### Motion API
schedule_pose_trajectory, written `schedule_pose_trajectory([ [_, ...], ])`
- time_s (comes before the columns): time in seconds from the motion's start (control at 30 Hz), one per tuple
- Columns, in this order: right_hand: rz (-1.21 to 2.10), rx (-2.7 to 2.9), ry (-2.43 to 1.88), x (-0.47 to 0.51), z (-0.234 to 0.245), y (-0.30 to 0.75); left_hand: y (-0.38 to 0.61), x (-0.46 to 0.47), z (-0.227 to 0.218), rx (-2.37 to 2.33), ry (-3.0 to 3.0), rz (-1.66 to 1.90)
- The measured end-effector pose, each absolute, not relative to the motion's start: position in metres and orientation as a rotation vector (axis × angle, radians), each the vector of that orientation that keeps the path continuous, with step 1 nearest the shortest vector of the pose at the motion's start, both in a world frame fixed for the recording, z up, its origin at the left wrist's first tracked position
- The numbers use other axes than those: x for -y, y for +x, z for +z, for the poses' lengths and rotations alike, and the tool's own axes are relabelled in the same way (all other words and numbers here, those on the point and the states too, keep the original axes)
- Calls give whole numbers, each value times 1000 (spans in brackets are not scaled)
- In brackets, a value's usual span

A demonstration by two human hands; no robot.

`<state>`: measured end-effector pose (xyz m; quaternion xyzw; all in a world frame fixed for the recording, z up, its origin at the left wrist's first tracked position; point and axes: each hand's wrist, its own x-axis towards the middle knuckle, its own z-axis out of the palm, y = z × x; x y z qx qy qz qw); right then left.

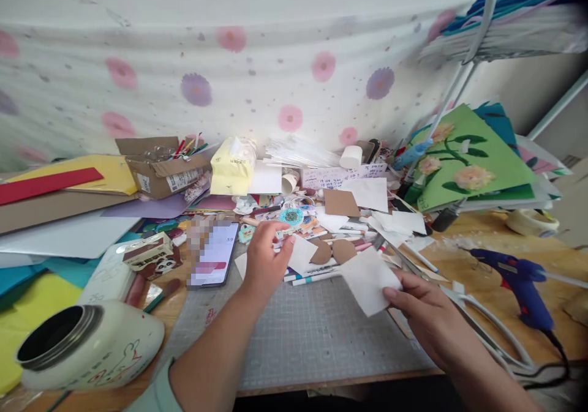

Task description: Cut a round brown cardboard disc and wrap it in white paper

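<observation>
In the head view, my right hand (425,311) pinches a square piece of white paper (367,283) by its right corner, thumb on top. The sheet is held above the front part of a grey cutting mat (298,332). My left hand (269,256) hovers over the near side of the clutter, with its thumb and forefinger apart and nothing visible between them. Near it are a round turquoise tag (291,217) and several white markers (316,275). Behind the held paper lie brown leaf-shaped cutouts (343,251) and a brown card square (341,203).
A phone (214,256) lies left of my left hand. A white jar (105,344) rests on its side at the front left. To the right are scissors (500,332) and a blue glue gun (517,283). An open cardboard box (169,170) stands at the back.
</observation>
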<state>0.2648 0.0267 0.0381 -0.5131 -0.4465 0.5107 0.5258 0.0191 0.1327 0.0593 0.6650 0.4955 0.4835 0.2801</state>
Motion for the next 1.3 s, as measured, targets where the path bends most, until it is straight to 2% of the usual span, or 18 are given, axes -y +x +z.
schedule_pose_trajectory([
  [0.07, 1361, 1177, -1163, -20, 44, 260, 30, -112, 63, -1128, 1770, 1129],
  [0.17, 1483, 1353, -1165, -10, 54, 253, 41, -84, 64, -712, 1509, 646],
  [0.23, 1486, 1465, -1208, -8, 57, 249, 44, -74, 60, -659, 1347, 460],
  [0.3, 1407, 1570, -1277, -11, 55, 247, 45, -69, 55, -726, 1279, 434],
  [0.4, 1137, 1673, -1407, -28, 50, 252, 45, -73, 55, -866, 1305, 539],
  [0.57, 326, 2004, -1630, -80, 48, 268, 40, -97, 79, -964, 1390, 737],
  [0.63, 215, 2110, -1655, -99, 47, 267, 40, -108, 82, -950, 1357, 861],
  [0.77, 222, 2156, -1691, -120, 41, 257, 44, -120, 69, -873, 1194, 1046],
  [0.97, 273, 2039, -1757, -118, 47, 267, 40, -123, 52, -967, 998, 1040],
  [1.07, 613, 1735, -1595, -110, 63, 268, 38, -122, 54, -917, 936, 1072],
  [1.17, 1017, 1349, -1202, -105, 73, 247, 38, -120, 56, -833, 858, 1106],
  [1.3, 1104, 1136, -1015, -104, 67, 204, 39, -119, 55, -821, 823, 1145],
])
